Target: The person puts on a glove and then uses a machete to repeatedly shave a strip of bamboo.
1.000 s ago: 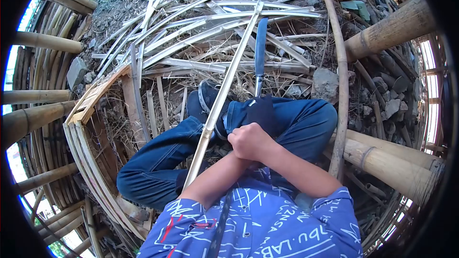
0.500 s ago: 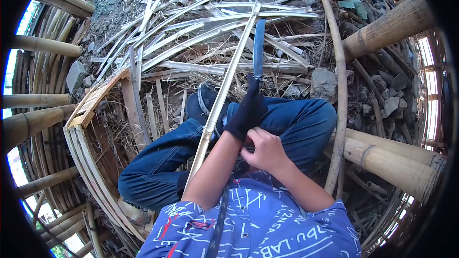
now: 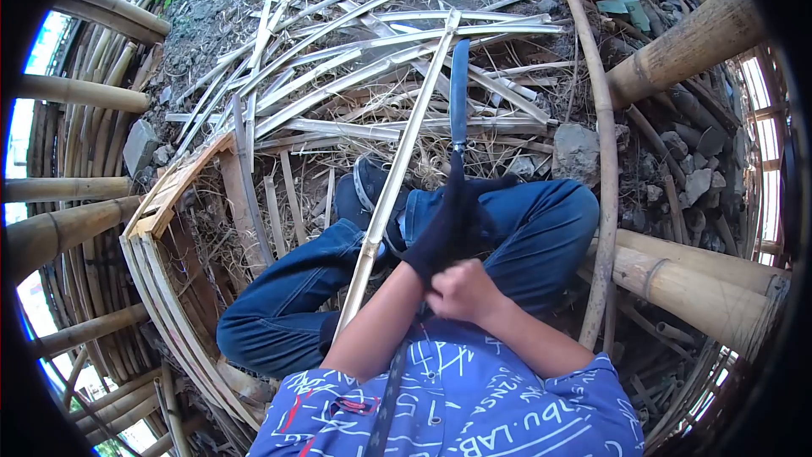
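Observed dark glove [image 3: 461, 218] over left hand [image 3: 452, 235], with thumb spread away from fingers. Saw right hand [image 3: 467, 293] curled closed at left wrist, apparently pinching cuff [image 3: 417, 267]; with fingertips hidden, cannot tell exactly where. Judged glove light, soft, probably stretchy; likely to bunch or twist rather than hold shape. Best held by cuff edge, near right hand. Noted knife [image 3: 459, 93] straight ahead of gloved fingertips, with blade pointing away; likely stiff, heavier, to be gripped only at handle end, lost from sight at the glove. Logged split bamboo strip [image 3: 400, 167] just left of gloved hand: probably light, springy, sharp-edged, better held mid-length.
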`<action>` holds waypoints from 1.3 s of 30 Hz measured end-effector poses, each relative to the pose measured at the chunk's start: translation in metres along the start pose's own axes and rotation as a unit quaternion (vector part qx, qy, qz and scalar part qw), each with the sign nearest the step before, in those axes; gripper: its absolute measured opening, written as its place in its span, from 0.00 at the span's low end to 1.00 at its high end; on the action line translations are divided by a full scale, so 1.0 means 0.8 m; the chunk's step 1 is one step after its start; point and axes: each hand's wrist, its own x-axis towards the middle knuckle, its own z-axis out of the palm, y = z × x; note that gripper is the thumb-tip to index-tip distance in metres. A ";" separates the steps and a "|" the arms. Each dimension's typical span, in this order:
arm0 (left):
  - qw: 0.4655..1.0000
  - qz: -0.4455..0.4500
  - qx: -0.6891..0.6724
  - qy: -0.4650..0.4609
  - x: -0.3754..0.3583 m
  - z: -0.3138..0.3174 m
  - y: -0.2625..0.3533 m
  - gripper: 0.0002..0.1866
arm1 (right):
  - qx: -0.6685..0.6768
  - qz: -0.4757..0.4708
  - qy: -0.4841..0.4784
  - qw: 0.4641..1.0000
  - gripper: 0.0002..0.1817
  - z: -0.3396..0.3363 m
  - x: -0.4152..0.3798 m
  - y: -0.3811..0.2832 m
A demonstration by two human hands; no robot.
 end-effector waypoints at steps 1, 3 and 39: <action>0.951 -0.118 -0.280 -0.051 0.002 -0.027 0.063 0.28 | 0.036 -0.042 -0.006 0.998 0.12 -0.002 -0.001 -0.007; 0.930 -0.181 -0.318 0.043 0.008 -0.031 0.067 0.26 | 0.096 -0.091 -0.045 0.990 0.12 0.002 -0.007 -0.021; 0.741 0.048 -0.669 0.009 -0.023 -0.060 0.138 0.46 | 0.358 0.145 0.102 0.917 0.20 -0.019 0.043 0.006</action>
